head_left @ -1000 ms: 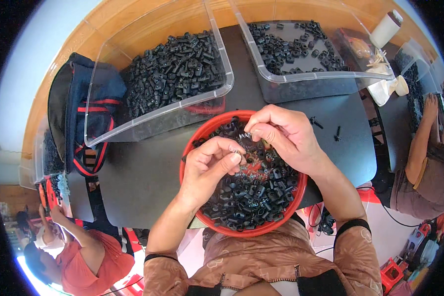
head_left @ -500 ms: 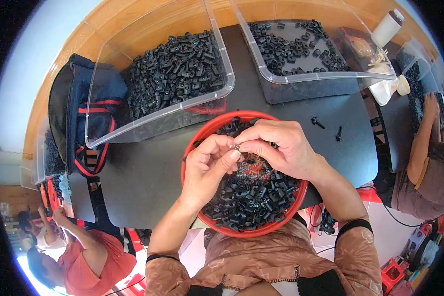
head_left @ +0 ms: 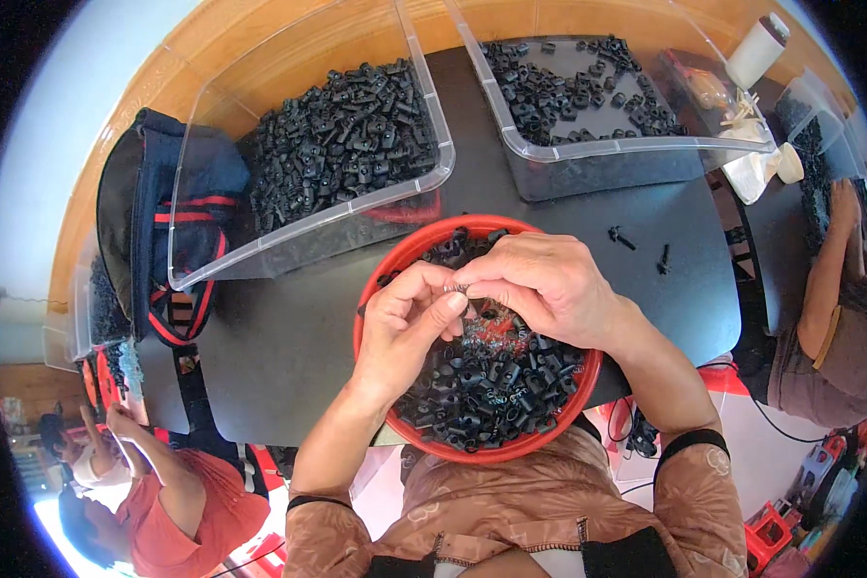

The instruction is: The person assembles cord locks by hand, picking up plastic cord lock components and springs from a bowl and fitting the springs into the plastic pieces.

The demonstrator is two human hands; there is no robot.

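Note:
My left hand (head_left: 403, 323) and my right hand (head_left: 549, 284) meet above a red round basin (head_left: 593, 380). Both pinch a tiny silvery coil spring (head_left: 458, 287) between thumb and fingers. Whether a small dark part is also in the pinch is hidden by my fingertips. Below, black plastic pieces (head_left: 486, 395) fill much of the basin, mostly short tubes and caps. Among them, just under my hands, a heap of fine silvery springs (head_left: 496, 334) shows with red basin floor around it.
Behind the basin stand a clear bin (head_left: 448, 159) heaped with black pieces and a second bin (head_left: 636, 151) holding fewer. Two black parts (head_left: 665, 258) lie on the dark table (head_left: 279, 356) at right. A dark bag (head_left: 144, 212) sits left. Other people work on both sides.
My fingers have shifted very slightly around the spring, which shows a little more between them. The basin and bins have not visibly moved.

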